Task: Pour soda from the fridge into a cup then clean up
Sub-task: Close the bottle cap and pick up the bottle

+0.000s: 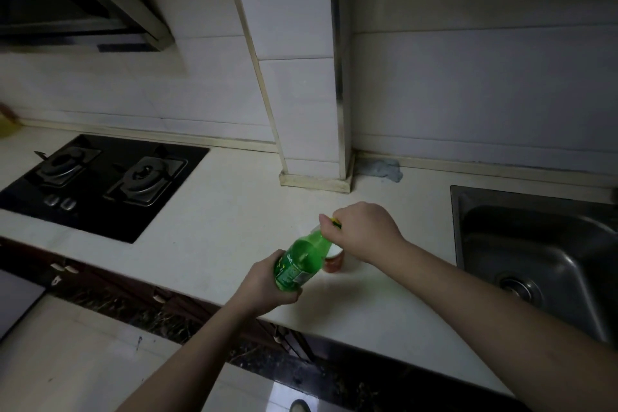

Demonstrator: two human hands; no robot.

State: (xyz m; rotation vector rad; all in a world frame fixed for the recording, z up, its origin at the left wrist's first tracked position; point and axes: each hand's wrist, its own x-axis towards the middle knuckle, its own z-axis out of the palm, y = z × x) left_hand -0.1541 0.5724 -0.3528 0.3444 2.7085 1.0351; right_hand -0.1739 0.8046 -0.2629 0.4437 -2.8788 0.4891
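1. The left hand [264,288] has its grip curled round the lower body of the green bottle [299,261], holding it tilted above the table [217,211], neck up and to the right.
2. The right hand [363,231] pinches the cap [335,222] at the bottle's neck.
3. Just behind the bottle a cup [334,261] stands on the table, mostly hidden.
4. A hob [100,184] lies well to the left, a sink [535,261] to the right.
5. A bluish cloth [384,169] lies against the wall by the pillar [307,77].
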